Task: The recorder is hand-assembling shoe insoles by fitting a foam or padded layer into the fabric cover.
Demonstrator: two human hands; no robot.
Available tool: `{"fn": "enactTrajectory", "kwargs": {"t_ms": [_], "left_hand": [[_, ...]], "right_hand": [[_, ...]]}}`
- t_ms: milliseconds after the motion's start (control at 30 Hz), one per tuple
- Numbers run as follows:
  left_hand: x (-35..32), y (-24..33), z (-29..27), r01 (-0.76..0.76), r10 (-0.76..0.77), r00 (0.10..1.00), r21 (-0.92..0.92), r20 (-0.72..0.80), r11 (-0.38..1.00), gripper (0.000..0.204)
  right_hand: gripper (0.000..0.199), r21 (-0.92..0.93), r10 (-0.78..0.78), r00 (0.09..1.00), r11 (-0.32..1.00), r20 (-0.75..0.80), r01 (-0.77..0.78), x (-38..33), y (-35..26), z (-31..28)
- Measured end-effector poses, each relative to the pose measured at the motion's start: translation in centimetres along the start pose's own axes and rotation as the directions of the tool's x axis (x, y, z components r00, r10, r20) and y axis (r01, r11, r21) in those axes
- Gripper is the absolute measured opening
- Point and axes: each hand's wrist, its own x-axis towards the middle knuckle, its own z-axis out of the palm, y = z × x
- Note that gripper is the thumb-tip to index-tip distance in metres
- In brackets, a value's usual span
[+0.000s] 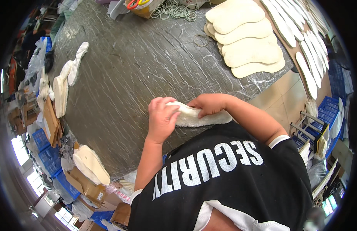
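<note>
A white fleecy insole (197,118) is held close to my body at the near edge of the table. My left hand (162,115) grips its left end, fingers curled over the top edge. Around the insole's middle, my right hand (210,104) is closed, with the thumb pressed on the near face and some fingertips hidden behind it. The insole looks slightly folded or bent lengthwise between the hands. Toward the far right lie overlapping stacks of cream insoles (249,50).
Wrinkled plastic film covers the dark table (120,73). Pale green rubber bands (174,10) and orange-handled scissors (138,4) sit at the far edge. More insoles (311,75) line a board at right; other insole stacks (91,163) rest at left. Blue crates (328,109) stand beyond the right side.
</note>
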Motion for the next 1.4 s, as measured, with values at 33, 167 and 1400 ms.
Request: {"fn": "enactTrajectory", "kwargs": {"t_ms": [33,167,1400], "left_hand": [[0.6,0.8,0.0,-0.051,0.049,0.998,0.041,0.034,0.998,0.019],[1.4,1.5,0.9,-0.155,0.139,0.979,0.107,0.150,0.982,0.015],[-2.1,1.7,3.5,-0.059,0.059,0.998,-0.137,-0.004,0.989,0.023]], "right_hand": [[0.056,0.000,0.000,1.000,1.000,0.001,0.000,0.0,0.0,0.1],[0.045,-0.030,-0.016,1.000,0.999,0.007,0.016,0.1,-0.2,0.3],[0.024,0.060,-0.076,0.987,0.995,-0.139,0.085,-1.1,0.2,3.8]]}}
